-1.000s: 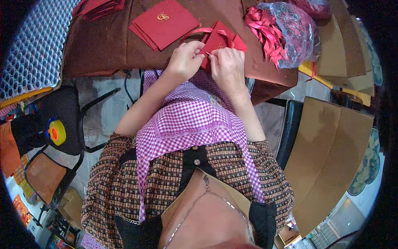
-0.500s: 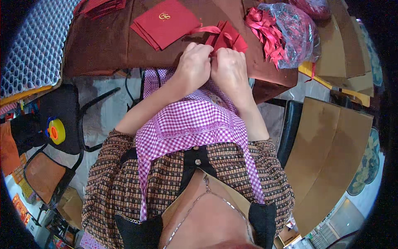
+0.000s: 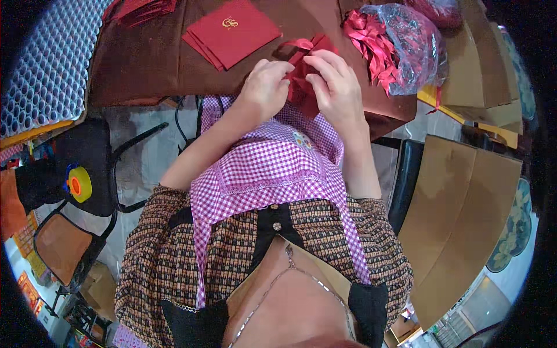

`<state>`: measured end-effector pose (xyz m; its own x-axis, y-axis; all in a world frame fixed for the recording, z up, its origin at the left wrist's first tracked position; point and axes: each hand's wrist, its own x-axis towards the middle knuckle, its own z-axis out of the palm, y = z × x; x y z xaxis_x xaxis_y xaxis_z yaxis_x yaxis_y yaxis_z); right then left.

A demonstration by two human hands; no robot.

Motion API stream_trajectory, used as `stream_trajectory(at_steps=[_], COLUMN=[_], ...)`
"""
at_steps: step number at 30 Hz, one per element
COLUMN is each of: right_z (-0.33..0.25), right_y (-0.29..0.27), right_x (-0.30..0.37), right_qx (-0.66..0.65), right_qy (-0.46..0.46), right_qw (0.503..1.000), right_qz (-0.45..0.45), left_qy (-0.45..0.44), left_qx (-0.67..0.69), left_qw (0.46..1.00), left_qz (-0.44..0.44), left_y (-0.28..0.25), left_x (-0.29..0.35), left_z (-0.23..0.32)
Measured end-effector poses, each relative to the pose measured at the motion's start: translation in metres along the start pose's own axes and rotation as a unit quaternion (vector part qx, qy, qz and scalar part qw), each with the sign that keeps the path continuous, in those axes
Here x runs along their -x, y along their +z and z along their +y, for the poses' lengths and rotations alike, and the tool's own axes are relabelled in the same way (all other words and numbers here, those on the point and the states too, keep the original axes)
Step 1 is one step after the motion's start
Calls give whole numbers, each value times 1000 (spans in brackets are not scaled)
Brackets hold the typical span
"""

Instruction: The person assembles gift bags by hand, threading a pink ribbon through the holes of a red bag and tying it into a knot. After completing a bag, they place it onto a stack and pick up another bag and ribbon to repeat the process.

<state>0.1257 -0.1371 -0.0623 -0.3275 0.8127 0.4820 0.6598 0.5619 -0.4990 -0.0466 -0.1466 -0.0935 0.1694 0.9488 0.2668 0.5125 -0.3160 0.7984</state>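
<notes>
Just above my apron, at the table's near edge, a small dark-red paper packet (image 3: pixel 301 87) stands tilted between my hands. A shiny red ribbon (image 3: pixel 299 43) loops at its top. My left hand (image 3: pixel 266 90) is closed with bent fingers at the packet's left edge; its fingertips are partly hidden. My right hand (image 3: pixel 337 87) is over the packet's right side, its thumb and forefinger curved and apart near the ribbon. A stack of flat red square cards (image 3: pixel 232 35) with a gold mark lies beyond my left hand.
Red ribbons (image 3: pixel 371 49) spill from a clear plastic bag (image 3: pixel 415 52) at the right on the brown tablecloth (image 3: pixel 139 69). More red pieces (image 3: pixel 142 8) lie far left. A patterned sheet (image 3: pixel 49 69) is at the left, cardboard (image 3: pixel 458 214) at the right, and chairs (image 3: pixel 67 243) at the left.
My hands have moved apart. The right hand has shifted right and spread its thumb from its fingers. The packet between them has tilted and come nearer me.
</notes>
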Motion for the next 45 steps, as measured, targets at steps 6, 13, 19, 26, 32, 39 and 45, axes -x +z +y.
stream_trajectory(at_steps=[6, 13, 19, 26, 32, 39, 45], right_z=[-5, 13, 11, 10, 10, 1, 8], right_y=[-9, -8, -10, -7, -8, -15, -21], right_x=[-12, -13, -14, -11, -10, -14, -9], right_qx=[42, 61, 33, 7, 9, -7, 29], right_qy=[-76, -112, -112, -120, -124, -111, -118], right_qw=[991, 982, 982, 984, 983, 987, 972], right_qz=[-98, -138, -149, -129, -132, -119, -200], left_qy=[14, 67, 102, 140, 143, 124, 99], left_qx=[-18, 38, 31, 72, 70, 115, 132], left_qw=[999, 989, 980, 966, 958, 965, 964], left_qz=[-25, -130, -166, -203, -238, -200, -208], left_y=[-6, -21, -27, -24, -20, -11, -13], left_x=[-2, -9, -15, -15, -18, -12, -9], left_z=[8, -8, -12, -17, -24, -27, -19])
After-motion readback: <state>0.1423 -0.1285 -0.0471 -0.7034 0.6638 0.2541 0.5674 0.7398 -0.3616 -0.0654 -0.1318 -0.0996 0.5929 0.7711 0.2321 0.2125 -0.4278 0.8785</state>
